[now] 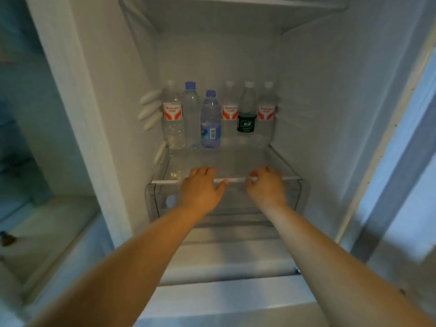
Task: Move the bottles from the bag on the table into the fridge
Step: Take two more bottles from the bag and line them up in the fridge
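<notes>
Several water bottles stand in a row at the back of the glass fridge shelf [236, 159]. Among them are a red-labelled bottle [173, 114] at the left, a blue-capped, blue-labelled bottle [210, 120] and a dark-labelled bottle [246, 109]. My left hand [200, 187] lies palm down on the shelf's front edge, fingers straight. My right hand [265, 185] rests on the same edge with its fingers slightly curled over it. Neither hand holds a bottle. The bag and the table are out of view.
A clear drawer [155, 201] sits under the shelf. The fridge's white side walls [99, 114] close in left and right, with another shelf [236, 10] above. The open door [401, 161] stands at the right, a door compartment [35, 220] at the left.
</notes>
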